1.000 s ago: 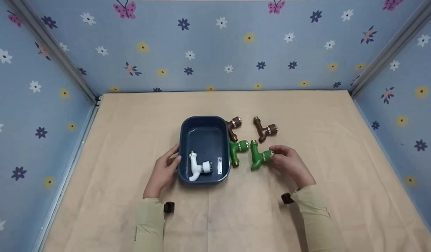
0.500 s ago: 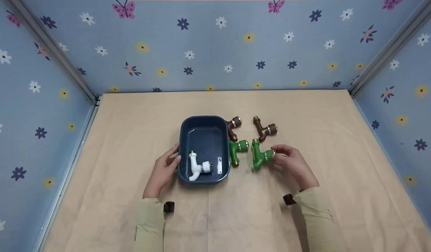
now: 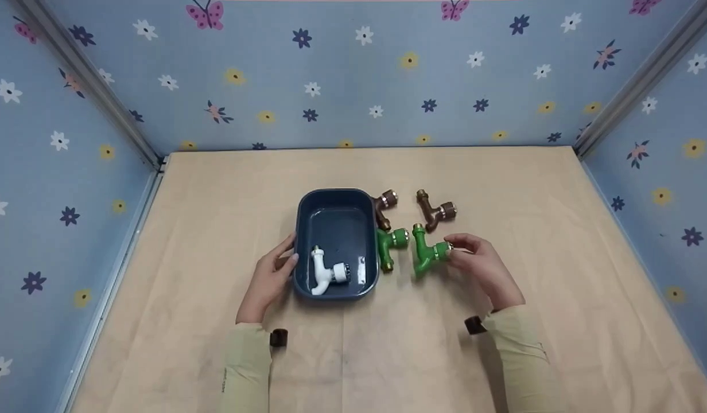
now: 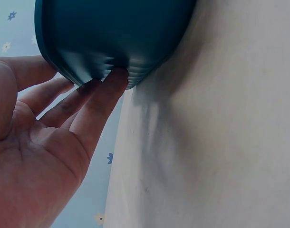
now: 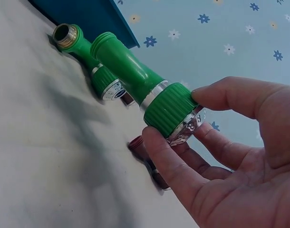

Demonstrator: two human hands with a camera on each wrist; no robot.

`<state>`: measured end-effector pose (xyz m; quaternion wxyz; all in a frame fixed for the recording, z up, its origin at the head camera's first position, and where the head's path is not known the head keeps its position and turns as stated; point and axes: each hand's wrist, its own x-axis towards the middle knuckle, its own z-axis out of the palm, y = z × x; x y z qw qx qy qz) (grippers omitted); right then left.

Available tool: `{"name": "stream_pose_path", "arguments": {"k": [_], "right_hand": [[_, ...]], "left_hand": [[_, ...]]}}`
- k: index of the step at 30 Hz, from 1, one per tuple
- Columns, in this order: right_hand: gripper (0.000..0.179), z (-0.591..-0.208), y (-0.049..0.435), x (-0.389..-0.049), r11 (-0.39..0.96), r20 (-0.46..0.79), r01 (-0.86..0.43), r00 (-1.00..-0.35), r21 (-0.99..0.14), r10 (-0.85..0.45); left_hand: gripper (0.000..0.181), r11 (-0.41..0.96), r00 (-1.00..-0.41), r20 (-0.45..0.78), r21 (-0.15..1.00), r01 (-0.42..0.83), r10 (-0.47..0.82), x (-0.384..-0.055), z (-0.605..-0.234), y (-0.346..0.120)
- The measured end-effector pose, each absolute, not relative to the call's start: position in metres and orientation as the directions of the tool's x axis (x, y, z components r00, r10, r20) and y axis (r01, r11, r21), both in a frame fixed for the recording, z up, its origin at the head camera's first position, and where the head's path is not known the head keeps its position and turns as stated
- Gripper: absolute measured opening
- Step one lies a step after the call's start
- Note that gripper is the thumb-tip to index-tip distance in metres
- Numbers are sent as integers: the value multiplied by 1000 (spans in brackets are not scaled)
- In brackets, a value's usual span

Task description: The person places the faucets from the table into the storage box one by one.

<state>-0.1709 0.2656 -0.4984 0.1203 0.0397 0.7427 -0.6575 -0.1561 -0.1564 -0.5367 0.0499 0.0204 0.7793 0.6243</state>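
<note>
My right hand (image 3: 484, 268) pinches the ribbed knob of a green tap (image 5: 130, 71) between thumb and fingers. In the right wrist view this tap hangs above the cloth, its spout towards the camera. My left hand (image 3: 270, 281) rests with its fingers and thumb against the outer left wall of a dark blue bin (image 3: 336, 198); in the left wrist view the fingertips (image 4: 117, 76) touch the bin's side. Inside the bin, near its front, lies a white tap (image 3: 322, 274). A second green tap (image 3: 386, 248) lies against the bin's right side, partly hidden by it.
One brown tap (image 3: 384, 207) lies beside the bin's back right side, partly hidden by it. Another brown tap (image 3: 431, 211) lies further right, just behind the held tap. Beige cloth (image 3: 388, 355) covers the table. Blue flowered panels (image 3: 353, 74) stand behind and at both sides.
The green tap in my right hand has come up off the cloth and shifted slightly right. My left hand and the bin have stayed in place.
</note>
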Motion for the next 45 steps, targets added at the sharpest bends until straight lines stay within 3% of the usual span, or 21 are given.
{"name": "stream_pose_path", "arguments": {"k": [14, 30, 45], "right_hand": [[44, -487, 254, -174, 92, -220, 208, -966, -974, -139], [39, -483, 239, -175, 27, -209, 208, -963, -978, -168], [41, -480, 226, -179, 35, -181, 178, -970, -983, -165]], "left_hand": [[51, 233, -989, -96, 970, -67, 115, -147, -504, -151], [50, 219, -995, -56, 975, -37, 83, -156, -536, -156], [50, 224, -991, -82, 973, -56, 110, -145, -500, -150]]}}
